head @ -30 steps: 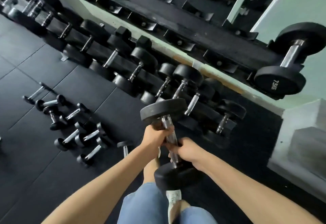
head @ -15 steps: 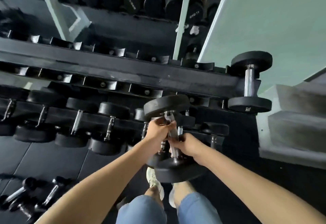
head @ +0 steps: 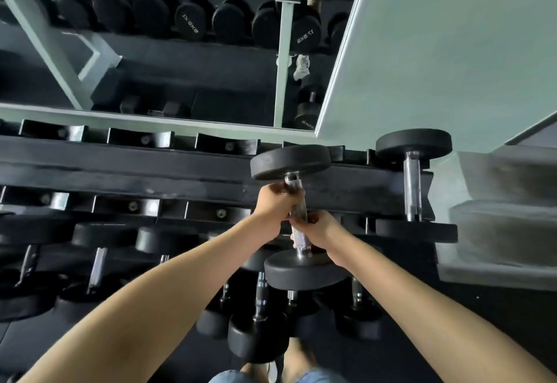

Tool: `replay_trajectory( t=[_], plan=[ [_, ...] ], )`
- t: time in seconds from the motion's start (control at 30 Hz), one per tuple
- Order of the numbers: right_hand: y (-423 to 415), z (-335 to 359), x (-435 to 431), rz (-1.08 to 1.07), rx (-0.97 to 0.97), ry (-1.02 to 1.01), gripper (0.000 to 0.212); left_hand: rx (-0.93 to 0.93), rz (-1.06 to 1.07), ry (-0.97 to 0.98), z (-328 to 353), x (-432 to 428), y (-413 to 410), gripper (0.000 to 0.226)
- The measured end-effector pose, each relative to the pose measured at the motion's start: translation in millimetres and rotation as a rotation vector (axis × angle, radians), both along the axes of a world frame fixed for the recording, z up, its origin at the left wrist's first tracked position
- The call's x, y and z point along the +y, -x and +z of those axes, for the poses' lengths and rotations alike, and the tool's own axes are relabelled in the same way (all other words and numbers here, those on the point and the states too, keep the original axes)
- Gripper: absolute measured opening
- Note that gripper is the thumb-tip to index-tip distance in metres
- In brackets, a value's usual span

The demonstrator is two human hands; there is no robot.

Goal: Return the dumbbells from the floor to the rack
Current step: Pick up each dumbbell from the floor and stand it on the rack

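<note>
Since the frame half a second earlier, the dumbbell [head: 297, 217] has been carried up and farther toward the rack [head: 180, 171], so that its far head now overlaps the upper tier's beam where before it hung lower, in front of the lower tier. The floor and its small weights, seen a second ago at the left, have dropped out of view.

The chrome handle is gripped by both hands: the left hand [head: 272, 206] is wrapped closed around the far part, the right hand [head: 321, 229] closed around the near part. The bar is held fore-and-aft, slightly tilted, and clear of the rack.

An empty pair of cradles seems to lie just left of the racked dumbbell [head: 413, 185] at the right end (likely the intended slot). To do this well, the weight should be squared to that neighbour, each head lowered into its cradle together, and fingers kept off the underside of the heads. Release is best delayed until both ends are felt to be seated.
</note>
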State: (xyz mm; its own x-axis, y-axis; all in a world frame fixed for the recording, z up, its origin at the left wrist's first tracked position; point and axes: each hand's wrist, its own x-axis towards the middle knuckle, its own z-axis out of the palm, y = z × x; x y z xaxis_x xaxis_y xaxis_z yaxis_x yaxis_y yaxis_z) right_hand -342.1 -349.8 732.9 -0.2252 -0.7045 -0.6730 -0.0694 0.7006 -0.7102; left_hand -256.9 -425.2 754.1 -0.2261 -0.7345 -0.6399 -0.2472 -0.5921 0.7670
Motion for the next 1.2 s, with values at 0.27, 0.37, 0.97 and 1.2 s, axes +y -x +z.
replay_trajectory(
  t=[0.27,0.37,0.97,1.2],
  plan=[
    [58,-20,-51,-0.013,-0.004,-0.002,0.014,-0.023,-0.021,-0.051,-17,-53,61,0.024],
    [70,-34,-59,0.003,-0.021,-0.015,0.012,-0.034,-0.035,-0.063,-29,-60,72,0.017],
    [59,-10,-51,0.043,0.481,-0.075,0.056,-0.175,-0.107,0.074,-26,-47,36,0.050],
    [29,42,6,-0.078,0.701,0.147,0.049,-0.002,0.004,0.115,-4,-15,-26,0.033]
  ],
)
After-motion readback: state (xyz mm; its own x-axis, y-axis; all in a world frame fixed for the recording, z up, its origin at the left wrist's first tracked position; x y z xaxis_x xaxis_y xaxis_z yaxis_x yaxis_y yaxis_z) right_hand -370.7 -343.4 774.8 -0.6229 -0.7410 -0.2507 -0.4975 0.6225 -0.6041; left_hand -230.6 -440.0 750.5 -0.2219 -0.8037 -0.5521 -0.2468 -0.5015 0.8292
